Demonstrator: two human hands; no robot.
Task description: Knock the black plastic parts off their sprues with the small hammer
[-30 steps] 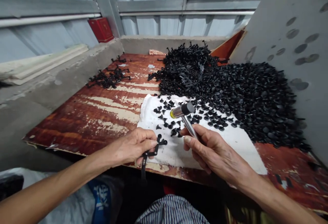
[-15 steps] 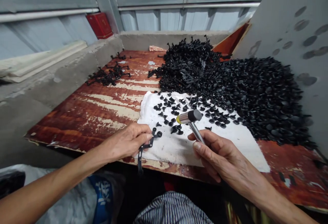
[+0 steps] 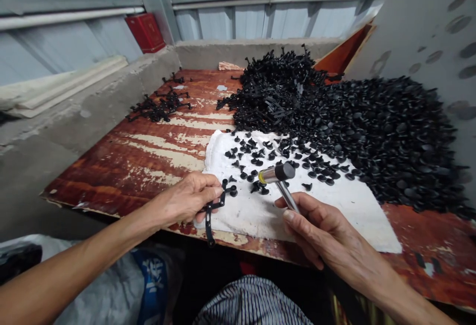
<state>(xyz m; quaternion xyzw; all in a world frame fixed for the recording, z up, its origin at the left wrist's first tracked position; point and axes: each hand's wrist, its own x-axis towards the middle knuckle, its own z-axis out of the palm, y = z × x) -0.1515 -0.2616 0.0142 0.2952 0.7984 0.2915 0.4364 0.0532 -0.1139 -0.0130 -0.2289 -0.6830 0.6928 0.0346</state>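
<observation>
My left hand [image 3: 189, 198] pinches a black plastic strip [image 3: 217, 203] of joined parts, its end resting on the white cloth [image 3: 256, 213] near the board's front edge. My right hand [image 3: 320, 228] is closed round the metal handle of a small hammer [image 3: 277, 174], whose head hovers just above the cloth, to the right of the strip's end. Several loose black caps [image 3: 282, 159] lie scattered on the cloth beyond the hammer.
A large heap of black parts [image 3: 372, 127] fills the right and back of the worn red board [image 3: 148, 161]. A small cluster of black strips [image 3: 159, 107] lies at the back left. A grey panel [image 3: 427, 32] stands at the right; a concrete ledge runs along the left.
The hammer head has dropped lower and shifted right. The left hand with the strip has stayed at the cloth's front left corner. The view has tilted slightly.
</observation>
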